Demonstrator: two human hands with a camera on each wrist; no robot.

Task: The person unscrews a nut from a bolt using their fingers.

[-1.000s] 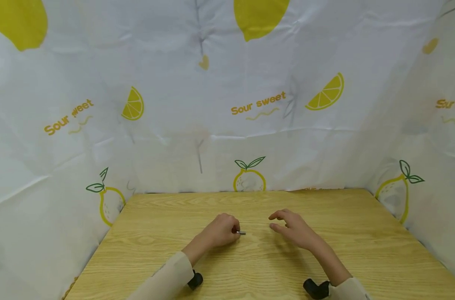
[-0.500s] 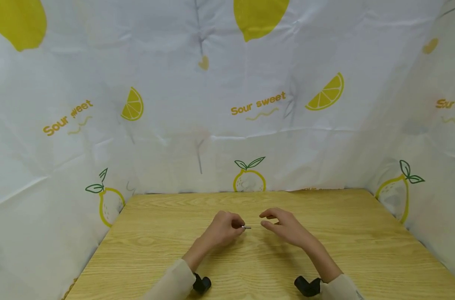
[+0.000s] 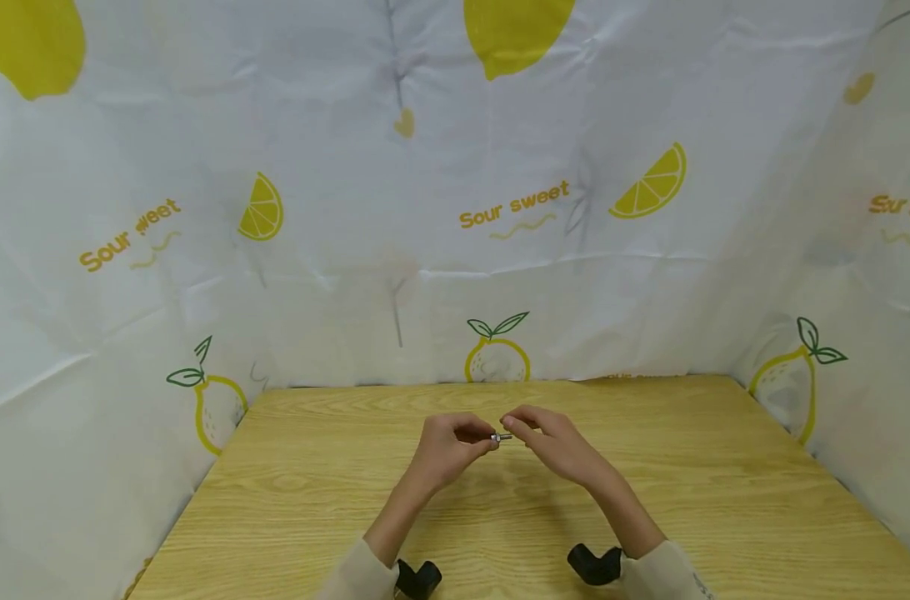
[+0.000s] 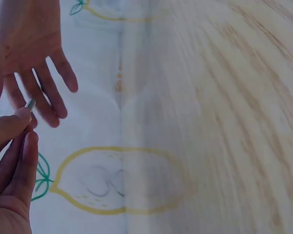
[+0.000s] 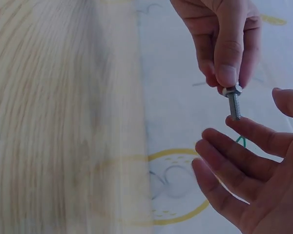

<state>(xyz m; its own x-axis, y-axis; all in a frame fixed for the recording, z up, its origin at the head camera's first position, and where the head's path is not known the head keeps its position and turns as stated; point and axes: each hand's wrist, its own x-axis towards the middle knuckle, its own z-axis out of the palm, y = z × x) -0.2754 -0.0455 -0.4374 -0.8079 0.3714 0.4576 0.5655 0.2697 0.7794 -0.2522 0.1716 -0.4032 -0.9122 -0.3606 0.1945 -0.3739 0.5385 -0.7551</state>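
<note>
My left hand point(image 3: 446, 450) pinches a small silver hex bolt point(image 5: 235, 105) between thumb and fingertips, above the table. Its threaded shank points toward my right hand point(image 3: 562, 447), and the hex end sits at the left fingertips. In the right wrist view, the right hand's fingers point(image 5: 244, 170) are spread and hold nothing, with the index fingertip right at the free end of the shank. From the left wrist, only a short bit of the bolt point(image 4: 31, 103) shows past the thumb; the right palm faces it.
Both hands are over a wood-grain table point(image 3: 312, 500). A white curtain point(image 3: 350, 317) with lemon prints stands behind the table and along both sides. Black wrist-camera mounts point(image 3: 596, 565) stick out below the sleeves.
Both hands have risen and come together near the middle. The left hand has carried the bolt up and rightward; the right hand has moved left until its fingers reach the bolt's end.
</note>
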